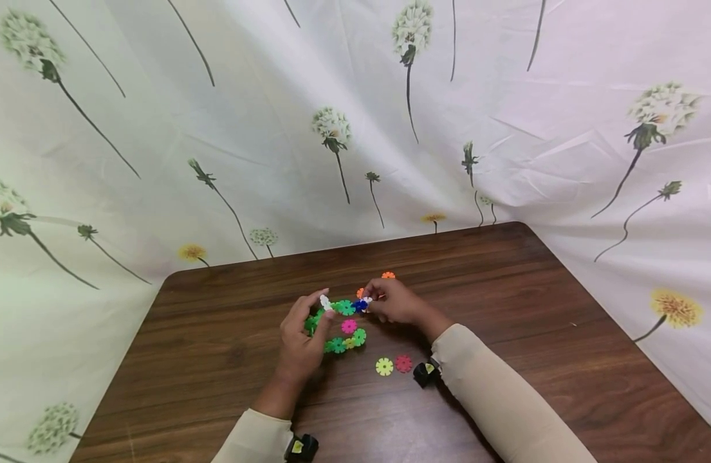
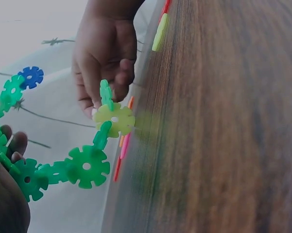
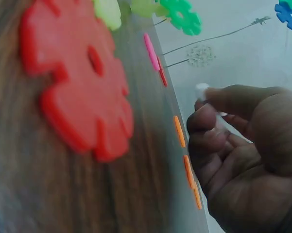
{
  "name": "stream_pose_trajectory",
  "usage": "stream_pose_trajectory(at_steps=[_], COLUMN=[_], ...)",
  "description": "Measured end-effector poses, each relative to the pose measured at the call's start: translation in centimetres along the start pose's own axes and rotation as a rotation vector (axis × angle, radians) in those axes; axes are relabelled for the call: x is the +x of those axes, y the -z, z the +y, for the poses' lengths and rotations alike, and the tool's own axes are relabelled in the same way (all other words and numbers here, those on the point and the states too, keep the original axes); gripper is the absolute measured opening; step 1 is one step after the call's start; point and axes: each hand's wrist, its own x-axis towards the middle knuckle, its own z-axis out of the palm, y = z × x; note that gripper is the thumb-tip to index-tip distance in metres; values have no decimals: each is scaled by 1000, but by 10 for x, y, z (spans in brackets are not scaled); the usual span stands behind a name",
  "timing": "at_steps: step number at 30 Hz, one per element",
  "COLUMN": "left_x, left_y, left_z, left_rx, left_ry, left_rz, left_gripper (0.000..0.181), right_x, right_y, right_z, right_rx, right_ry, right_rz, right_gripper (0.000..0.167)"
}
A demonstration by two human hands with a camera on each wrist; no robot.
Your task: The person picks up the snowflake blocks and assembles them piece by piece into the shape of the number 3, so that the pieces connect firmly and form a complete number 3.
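Bright cloth, dimmer wood, soft close-ups.
Over here, pale light washes the dandelion-print cloth [image 1: 268, 128], greenish left, pinkish right; a dull sheen lies on the wood-grain surface [image 1: 378, 418], with shadow beneath the right sleeve [image 1: 500, 392]. Both wrist views are dimmer: the nearby red notched disc [image 3: 75, 92] is out of focus, the foreground grain smeared.

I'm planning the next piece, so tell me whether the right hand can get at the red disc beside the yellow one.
Probably yes: the red disc lies uncovered beside the yellow disc, though the right hand would likely have to release the white piece it pinches.
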Motion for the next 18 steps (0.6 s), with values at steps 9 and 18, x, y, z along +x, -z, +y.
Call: stream_pose_trajectory(at_steps=[9,18], left_x=[-1,0], left_y=[-1,-2], left_z=[3,9], left_rx=[22,18], left_ry=[-8,-25], left_rz=[-5,-17], left_gripper=[48,47], right_x=[-3,-4], right_y=[5,13], right_z=[-10,-26], right_rx=[152,174], right_ry=[34,141], right_rz=[45,153], right_gripper=[26,29])
